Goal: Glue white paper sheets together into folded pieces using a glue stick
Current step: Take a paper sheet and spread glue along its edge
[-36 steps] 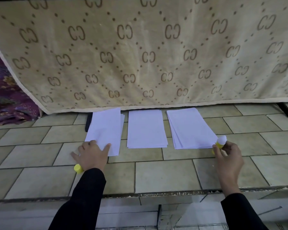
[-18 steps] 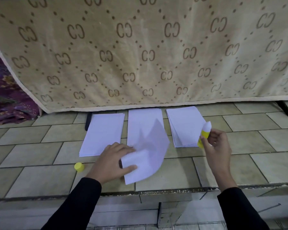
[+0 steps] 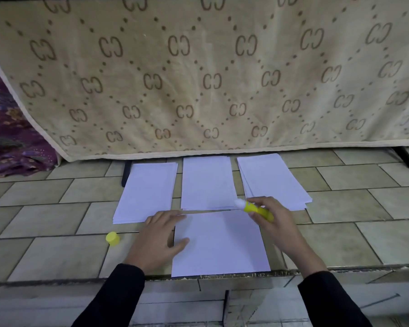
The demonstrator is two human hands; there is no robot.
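**Sheet pinned flat, glue stick held over its far right corner**

Sheet (image 3: 222, 244) lies flat on the tiled floor (image 3: 57, 256) between the two hands. Its near edge lies along the lip of the step (image 3: 340, 270), and its wider span runs from hand to hand. Left hand (image 3: 156, 241) is spread palm down, with fingers and thumb resting on the sheet's left edge. Right hand (image 3: 279, 223) pinches the glue stick (image 3: 257, 210) in curled fingers above the far right corner. The stick's long axis slants, its white tip (image 3: 240, 203) pointing away and toward the left hand; contact with paper cannot be told. Three stacks sit just beyond the hands: left stack (image 3: 149, 192), middle stack (image 3: 207, 182) nearly meeting the sheet's far edge, and right stack (image 3: 272, 180). Cap (image 3: 113, 238) lies outside the left hand. Tile stretches outward of each hand. A cloth (image 3: 198, 79) hangs beyond the stacks.
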